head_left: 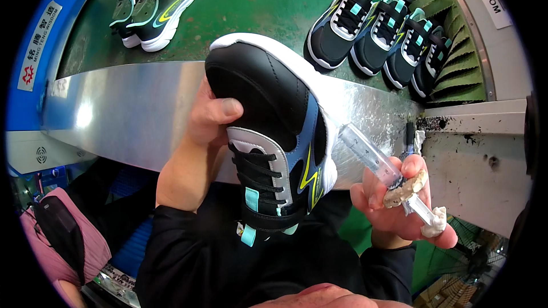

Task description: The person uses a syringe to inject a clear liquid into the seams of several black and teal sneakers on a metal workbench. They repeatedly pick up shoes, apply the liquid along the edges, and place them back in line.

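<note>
Right grip (394, 222) curled round syringe (370, 154), right of shoe (277, 120) | we read syringe's long axis slanting up-left, tip by shoe's right sole edge, contact unclear | left grip (206, 117) clamping shoe's left side | bench (131, 97) behind shoe in view

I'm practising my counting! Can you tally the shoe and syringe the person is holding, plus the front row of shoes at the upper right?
Shoe in the left hand: 1
Syringe in the right hand: 1
Shoes in the front row: 4
Total: 6
</note>
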`<action>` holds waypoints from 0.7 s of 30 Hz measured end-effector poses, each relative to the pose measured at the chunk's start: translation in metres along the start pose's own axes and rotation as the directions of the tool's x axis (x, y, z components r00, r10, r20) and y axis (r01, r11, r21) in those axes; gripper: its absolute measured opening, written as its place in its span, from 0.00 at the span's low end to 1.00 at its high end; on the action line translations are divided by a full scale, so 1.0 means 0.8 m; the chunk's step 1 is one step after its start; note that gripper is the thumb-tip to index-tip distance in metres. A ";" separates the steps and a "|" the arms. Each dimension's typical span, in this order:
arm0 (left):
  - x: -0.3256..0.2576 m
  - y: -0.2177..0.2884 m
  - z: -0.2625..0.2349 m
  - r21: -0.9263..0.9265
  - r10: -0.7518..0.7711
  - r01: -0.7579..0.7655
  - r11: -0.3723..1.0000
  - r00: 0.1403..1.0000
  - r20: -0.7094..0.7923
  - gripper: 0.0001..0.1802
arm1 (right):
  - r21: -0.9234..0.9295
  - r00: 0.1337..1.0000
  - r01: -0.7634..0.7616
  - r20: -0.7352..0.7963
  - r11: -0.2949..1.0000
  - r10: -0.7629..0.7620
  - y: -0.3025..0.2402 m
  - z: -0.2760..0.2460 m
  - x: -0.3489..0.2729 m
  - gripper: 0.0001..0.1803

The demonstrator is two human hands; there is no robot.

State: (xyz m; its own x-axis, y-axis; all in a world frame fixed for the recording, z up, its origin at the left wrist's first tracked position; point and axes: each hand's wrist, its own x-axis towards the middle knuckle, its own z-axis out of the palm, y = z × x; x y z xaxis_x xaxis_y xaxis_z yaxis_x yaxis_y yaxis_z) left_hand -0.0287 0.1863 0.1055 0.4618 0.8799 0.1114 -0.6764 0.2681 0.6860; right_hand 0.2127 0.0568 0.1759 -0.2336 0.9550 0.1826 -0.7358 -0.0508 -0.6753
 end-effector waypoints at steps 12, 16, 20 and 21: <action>0.007 -0.005 -0.006 -0.079 0.032 -0.037 0.996 0.997 -0.070 0.34 | -0.010 0.998 0.059 0.001 0.998 -0.059 0.015 -0.022 -0.009 0.63; 0.013 -0.012 -0.016 -0.220 0.067 -0.051 0.974 0.996 0.063 0.32 | -0.036 0.997 0.077 0.014 0.996 -0.077 0.018 -0.028 -0.013 0.62; 0.015 -0.009 -0.018 -0.232 0.035 -0.009 0.973 0.993 0.111 0.32 | -0.035 0.996 0.084 -0.013 0.996 -0.084 0.021 -0.033 -0.021 0.61; 0.016 -0.010 -0.019 -0.247 0.035 -0.005 0.969 0.992 0.119 0.32 | -0.036 0.996 0.084 -0.015 0.996 -0.084 0.022 -0.035 -0.023 0.61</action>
State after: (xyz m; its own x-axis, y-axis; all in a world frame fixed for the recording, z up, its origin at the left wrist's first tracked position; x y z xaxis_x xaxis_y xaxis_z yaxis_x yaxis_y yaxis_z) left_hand -0.0260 0.2016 0.0901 0.5027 0.8358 0.2207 -0.7996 0.3525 0.4863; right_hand 0.2217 0.0464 0.1407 -0.1613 0.9602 0.2281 -0.7294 0.0398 -0.6830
